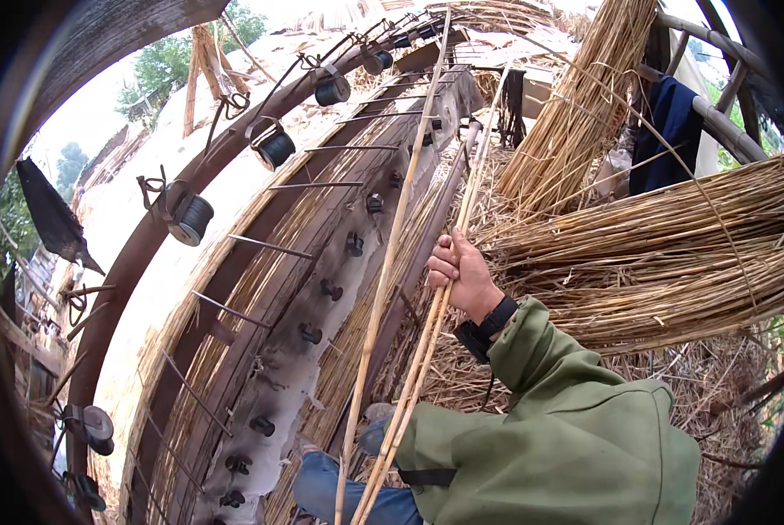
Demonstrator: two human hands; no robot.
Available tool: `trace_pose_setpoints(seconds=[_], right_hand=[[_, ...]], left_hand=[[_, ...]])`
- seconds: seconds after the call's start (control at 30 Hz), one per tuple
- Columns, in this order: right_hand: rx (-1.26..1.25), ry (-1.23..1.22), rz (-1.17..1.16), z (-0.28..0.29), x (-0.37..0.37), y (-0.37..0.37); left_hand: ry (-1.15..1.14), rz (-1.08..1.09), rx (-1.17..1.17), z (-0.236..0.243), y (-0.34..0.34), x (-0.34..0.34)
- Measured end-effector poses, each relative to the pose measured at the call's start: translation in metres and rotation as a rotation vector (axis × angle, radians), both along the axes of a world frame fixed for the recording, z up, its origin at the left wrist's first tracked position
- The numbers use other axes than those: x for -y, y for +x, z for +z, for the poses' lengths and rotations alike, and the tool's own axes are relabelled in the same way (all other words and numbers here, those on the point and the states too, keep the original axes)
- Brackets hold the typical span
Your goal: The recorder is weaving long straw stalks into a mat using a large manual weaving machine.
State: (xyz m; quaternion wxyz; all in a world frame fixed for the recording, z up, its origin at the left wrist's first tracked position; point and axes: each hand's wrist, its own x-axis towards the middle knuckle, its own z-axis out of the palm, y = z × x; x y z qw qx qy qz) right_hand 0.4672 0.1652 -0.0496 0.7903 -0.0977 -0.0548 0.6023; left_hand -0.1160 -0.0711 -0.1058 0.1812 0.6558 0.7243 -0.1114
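My right hand (456, 273), in a green sleeve with a dark band at the wrist, is closed around a few long, pale reed stalks (416, 384) that slant from the bottom edge up past the middle. Another long stalk (377, 324) runs beside them to the left, over a long wooden and metal frame (252, 280) with crosswise rods and a row of small dark fittings. The lower ends of the stalks run out of view. My left hand is not in view.
Reed bundles lie (637, 254) and lean (558, 122) at the right, above loose straw (698, 394). A curved rail (121, 278) with wire spools (186, 219) runs along the left. A dark cloth (663, 140) hangs on poles at upper right. My legs (339, 490) show below.
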Motion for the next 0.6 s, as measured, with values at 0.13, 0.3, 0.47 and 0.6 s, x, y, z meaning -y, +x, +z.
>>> trace_pose_setpoints(seconds=[0.13,0.3,0.47,0.6], right_hand=[[0.109,-0.251,-0.078,-0.012,-0.005,-0.012],[0.116,-0.173,-0.099,-0.04,0.019,-0.022],[0.287,-0.288,0.046,-0.054,0.069,-0.085],[0.722,-0.589,0.696,-0.043,0.115,-0.132]], left_hand=[[-0.097,-0.103,-0.247,0.009,0.009,-0.003],[0.505,-0.028,-0.09,0.017,0.003,-0.006],[0.803,-0.028,-0.085,0.048,0.012,-0.04],[0.906,-0.067,-0.118,0.079,0.023,-0.036]])
